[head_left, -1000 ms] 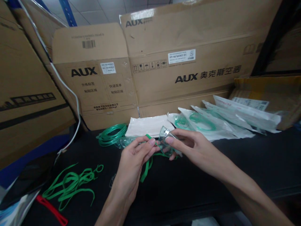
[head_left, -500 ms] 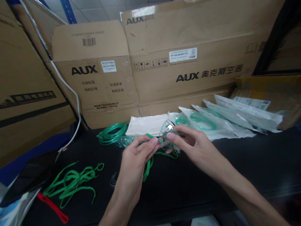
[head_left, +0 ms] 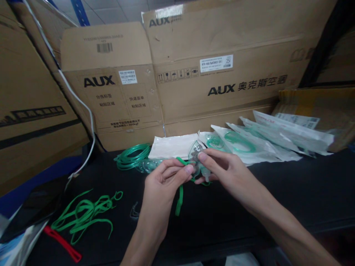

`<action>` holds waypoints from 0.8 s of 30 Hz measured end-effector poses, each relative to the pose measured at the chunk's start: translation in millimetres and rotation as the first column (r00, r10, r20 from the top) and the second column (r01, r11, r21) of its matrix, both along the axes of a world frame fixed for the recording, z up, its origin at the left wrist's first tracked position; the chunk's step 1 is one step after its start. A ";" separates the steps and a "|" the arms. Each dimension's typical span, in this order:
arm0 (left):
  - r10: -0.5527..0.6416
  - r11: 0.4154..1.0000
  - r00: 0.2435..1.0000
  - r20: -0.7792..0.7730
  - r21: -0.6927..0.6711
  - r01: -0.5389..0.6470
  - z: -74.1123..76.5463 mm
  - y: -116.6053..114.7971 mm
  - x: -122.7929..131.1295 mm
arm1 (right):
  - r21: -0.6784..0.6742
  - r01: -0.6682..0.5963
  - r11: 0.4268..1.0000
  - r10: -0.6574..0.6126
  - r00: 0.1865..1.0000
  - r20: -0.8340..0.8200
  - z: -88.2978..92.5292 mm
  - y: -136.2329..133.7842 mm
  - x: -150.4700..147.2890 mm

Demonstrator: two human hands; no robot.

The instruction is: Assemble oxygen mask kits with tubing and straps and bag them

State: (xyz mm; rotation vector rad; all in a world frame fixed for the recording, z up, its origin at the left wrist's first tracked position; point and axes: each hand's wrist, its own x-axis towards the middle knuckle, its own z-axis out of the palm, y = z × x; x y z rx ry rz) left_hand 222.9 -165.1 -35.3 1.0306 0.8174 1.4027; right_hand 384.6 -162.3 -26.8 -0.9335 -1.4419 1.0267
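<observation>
My left hand pinches a green elastic strap at the side of a clear plastic mask; one end of the strap hangs below my fingers. On the other side, my right hand grips the clear mask between thumb and fingers, above the black table. The two hands nearly meet at the mask. Exactly how the strap runs at the mask's edge is hidden by my fingertips. Behind my left hand lie a coil of green tubing and another clear mask piece.
A pile of green straps and a red strip lie at the left, near a dark flat device. White packets line the back right. Cardboard boxes stand behind the black table. A white cable hangs at left.
My left hand has moved slightly right, closer to the mask. The mask has turned a little, showing its lower connector, and the hanging strap has shifted right.
</observation>
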 end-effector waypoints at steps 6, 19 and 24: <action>0.028 1.000 1.000 -0.002 0.008 -0.028 -1.8 2.0 0.1 | 0.530 0.328 0.782 -0.502 0.835 0.224 -0.5 -8.0 1.4; 0.105 0.984 0.948 -0.301 0.171 -0.054 -2.6 3.1 -6.3 | 0.648 0.127 0.751 -0.421 0.848 0.321 2.6 -12.6 0.4; 0.481 0.804 0.679 -0.554 0.588 -0.090 -4.0 4.7 -22.2 | 0.612 0.091 0.786 -0.366 0.866 0.341 3.6 -13.5 2.4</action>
